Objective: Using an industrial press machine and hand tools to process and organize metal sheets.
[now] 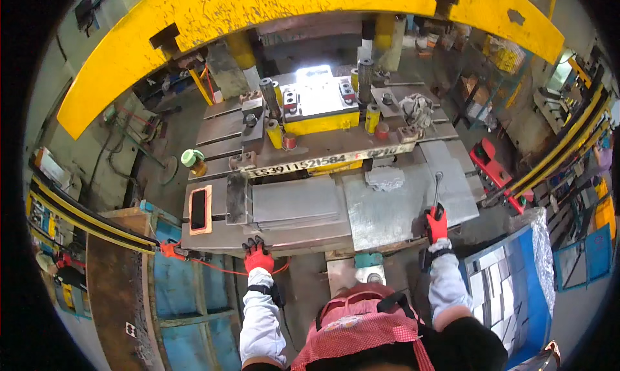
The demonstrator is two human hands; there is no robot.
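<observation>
My left hand (pixel 259 257), in a red glove with dark fingertips, rests at the front edge of the press bed (pixel 213 237), fingers a little apart and nothing in them. Just beyond it lies a stack of grey sheet metal blanks (pixel 294 202), beside an upright dark block (pixel 239 200). My right hand (pixel 437 225), gloved in red and black, is closed around a thin metal rod tool (pixel 437 189) with a small rounded end that points away from me. The tool is over a smooth metal plate (pixel 381 216). On that plate's far part sits an irregular pale piece (pixel 385 178).
Beyond the plates stands a die with a bright top block (pixel 320 103) and yellow posts (pixel 274 133). A yellow press beam (pixel 310 6) arches above. A phone-like black slab (pixel 201 209) lies at left. A blue bin (pixel 510 274) with metal pieces stands at right; a grey rag (pixel 416 111) lies behind.
</observation>
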